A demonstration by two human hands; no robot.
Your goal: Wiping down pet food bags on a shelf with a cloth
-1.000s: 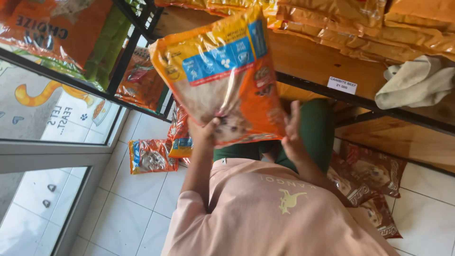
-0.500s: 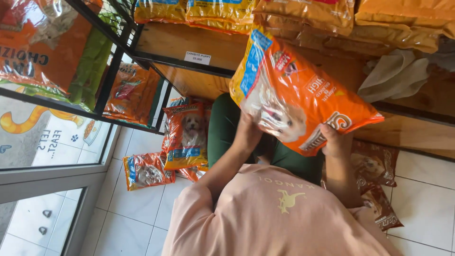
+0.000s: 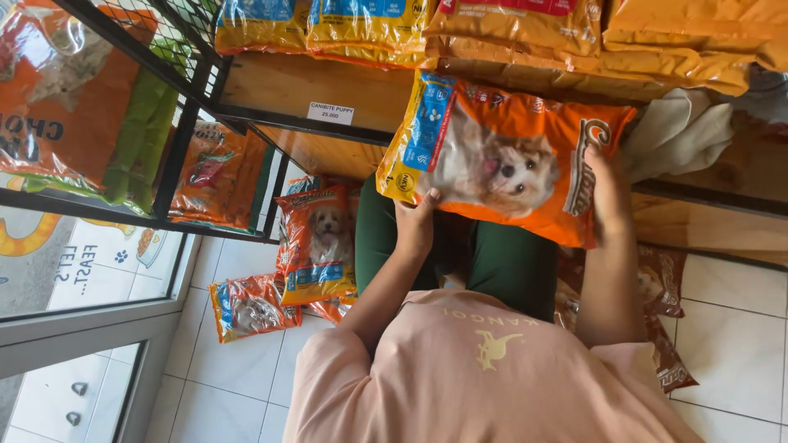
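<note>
Pet-shop corner, tiled floor, wood shelf w/ yellow bags stocked. Left hand & right hand both closed on edges of orange bag, held before shelf (not placed). More bags on floor, unshelved.

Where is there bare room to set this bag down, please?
The wooden shelf is bare beside the stacked bags. White floor tiles lie open too. The floor beside the green trousers is crowded with small packets.
</note>
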